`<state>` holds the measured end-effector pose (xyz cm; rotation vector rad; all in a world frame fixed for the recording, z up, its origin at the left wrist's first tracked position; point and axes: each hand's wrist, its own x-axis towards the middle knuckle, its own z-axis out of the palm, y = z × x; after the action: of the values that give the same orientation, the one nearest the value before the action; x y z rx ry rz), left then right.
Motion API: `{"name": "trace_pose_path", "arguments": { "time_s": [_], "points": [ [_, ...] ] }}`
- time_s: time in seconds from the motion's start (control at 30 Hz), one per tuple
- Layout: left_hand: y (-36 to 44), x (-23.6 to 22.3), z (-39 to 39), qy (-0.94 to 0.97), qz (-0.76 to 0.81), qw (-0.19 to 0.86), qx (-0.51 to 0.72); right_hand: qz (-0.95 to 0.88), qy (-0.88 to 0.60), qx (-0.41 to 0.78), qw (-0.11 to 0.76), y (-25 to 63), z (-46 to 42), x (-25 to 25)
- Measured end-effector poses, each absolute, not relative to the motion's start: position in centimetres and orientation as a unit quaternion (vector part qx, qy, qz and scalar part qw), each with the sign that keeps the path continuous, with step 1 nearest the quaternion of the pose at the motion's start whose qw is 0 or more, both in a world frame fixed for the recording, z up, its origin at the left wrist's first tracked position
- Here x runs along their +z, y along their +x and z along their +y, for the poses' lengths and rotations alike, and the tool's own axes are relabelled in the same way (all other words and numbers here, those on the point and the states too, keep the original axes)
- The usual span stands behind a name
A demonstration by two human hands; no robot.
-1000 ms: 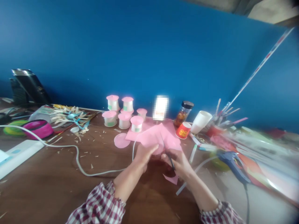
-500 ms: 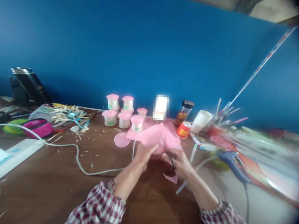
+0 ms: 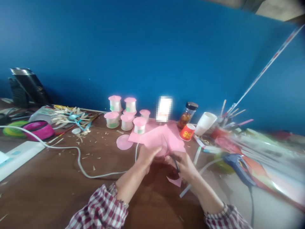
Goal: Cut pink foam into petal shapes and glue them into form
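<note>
My left hand (image 3: 147, 158) grips a sheet of pink paper (image 3: 153, 136) at its near edge, thumb on top. My right hand (image 3: 182, 163) is closed around dark-handled scissors (image 3: 175, 163), whose blades point away from me at the paper; the blades are partly blurred. A pink offcut (image 3: 175, 181) lies on the table just below the right hand. To the left of the paper rests a cut pink paper circle (image 3: 124, 142). Behind it stand several white paper cups (image 3: 139, 127) topped with pink discs, two of them stacked on others.
A red paper cup (image 3: 187, 132), a white cup (image 3: 206, 123) and a dark-lidded jar (image 3: 188, 115) stand at the right. Further right lies a blue glue gun (image 3: 239, 168). A white cable (image 3: 79, 162) crosses the left side near a power strip (image 3: 21, 159) and pink tape (image 3: 40, 130).
</note>
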<state>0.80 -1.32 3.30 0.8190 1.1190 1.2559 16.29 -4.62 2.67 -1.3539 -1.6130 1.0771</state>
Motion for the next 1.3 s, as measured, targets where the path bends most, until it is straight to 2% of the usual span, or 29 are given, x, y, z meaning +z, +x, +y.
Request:
{"name": "trace_pose_path", "arguments": {
  "time_s": [0.73,1.3],
  "points": [
    [0.0,1.6,-0.5,0.386,0.44,0.615,0.529,-0.633,-0.529,0.422,0.375,16.6,-4.6,2.6],
    [-0.1,2.3,-0.6,0.353,0.433,0.666,0.494,-0.62,-0.522,0.437,0.39,16.3,-4.7,2.7]
  ]
}}
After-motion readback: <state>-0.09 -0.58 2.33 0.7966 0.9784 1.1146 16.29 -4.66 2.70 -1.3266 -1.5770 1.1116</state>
